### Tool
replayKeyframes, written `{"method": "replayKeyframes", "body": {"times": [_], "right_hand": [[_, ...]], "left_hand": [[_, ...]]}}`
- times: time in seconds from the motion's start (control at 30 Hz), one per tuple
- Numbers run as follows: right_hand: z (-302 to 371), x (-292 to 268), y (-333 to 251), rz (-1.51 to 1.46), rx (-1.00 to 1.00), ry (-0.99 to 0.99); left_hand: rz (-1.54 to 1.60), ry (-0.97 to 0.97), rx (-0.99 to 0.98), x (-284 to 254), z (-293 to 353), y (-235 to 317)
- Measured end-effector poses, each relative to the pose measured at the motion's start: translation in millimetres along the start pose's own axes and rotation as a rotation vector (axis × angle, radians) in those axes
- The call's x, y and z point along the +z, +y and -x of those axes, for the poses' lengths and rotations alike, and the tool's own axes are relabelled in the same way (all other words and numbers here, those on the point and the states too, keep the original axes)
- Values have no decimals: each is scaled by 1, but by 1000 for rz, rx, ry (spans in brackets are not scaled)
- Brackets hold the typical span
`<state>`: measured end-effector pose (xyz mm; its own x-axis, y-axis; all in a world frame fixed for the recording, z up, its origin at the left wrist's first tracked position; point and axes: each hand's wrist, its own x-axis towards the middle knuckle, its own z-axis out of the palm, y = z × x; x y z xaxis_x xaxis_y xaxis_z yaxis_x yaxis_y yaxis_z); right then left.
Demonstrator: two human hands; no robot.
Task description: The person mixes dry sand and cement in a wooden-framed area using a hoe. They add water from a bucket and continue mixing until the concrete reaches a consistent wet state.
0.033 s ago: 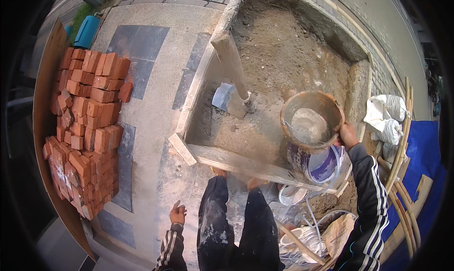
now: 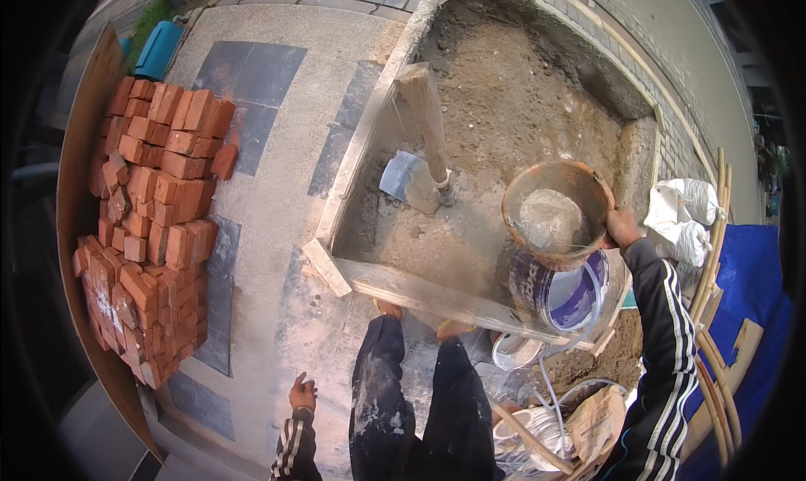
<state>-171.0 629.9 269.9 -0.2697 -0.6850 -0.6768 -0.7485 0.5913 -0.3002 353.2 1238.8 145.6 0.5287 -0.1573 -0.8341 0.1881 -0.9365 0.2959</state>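
Note:
My right hand (image 2: 623, 227) grips the right rim of a round, mud-stained bucket (image 2: 537, 179) with pale residue on its bottom. The bucket is tilted, its mouth toward me. Just below it stands a purple and white pail (image 2: 527, 281) with a clear hose (image 2: 598, 290) hanging into it. My left hand (image 2: 302, 394) hangs over the paving at the lower left, its fingers loosely bent and apart, holding nothing. Left of the bucket, a hoe with a thick wooden handle (image 2: 430, 133) and a grey blade (image 2: 408, 180) stands in the mortar-smeared trough.
A plank (image 2: 428, 292) edges the dirt-filled trough in front of my feet. Stacked red bricks (image 2: 164, 221) stand at the left. To the right lie white sacks (image 2: 684, 221), bamboo poles (image 2: 720, 380) and a blue tarp (image 2: 756, 267). A small white pail (image 2: 514, 351) sits near my feet.
My left hand has shifted slightly left and its fingers look more bent. The bucket has moved slightly to the right with my right hand still on its rim.

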Motion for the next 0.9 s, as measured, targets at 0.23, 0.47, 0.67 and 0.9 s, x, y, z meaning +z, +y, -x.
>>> {"method": "replayKeyframes", "body": {"times": [0.23, 0.47, 0.67, 0.9], "right_hand": [[-141, -35, -182, 1164, 24, 507], [-109, -92, -277, 1109, -29, 935], [-62, -86, -277, 877, -89, 909], [-50, -28, -76, -450, 36, 231]], "left_hand": [[107, 254, -758, -128, 126, -203], [266, 21, -898, -43, 190, -203], [301, -60, -757, -35, 185, -178], [70, -96, 20, -6, 51, -18]]}}
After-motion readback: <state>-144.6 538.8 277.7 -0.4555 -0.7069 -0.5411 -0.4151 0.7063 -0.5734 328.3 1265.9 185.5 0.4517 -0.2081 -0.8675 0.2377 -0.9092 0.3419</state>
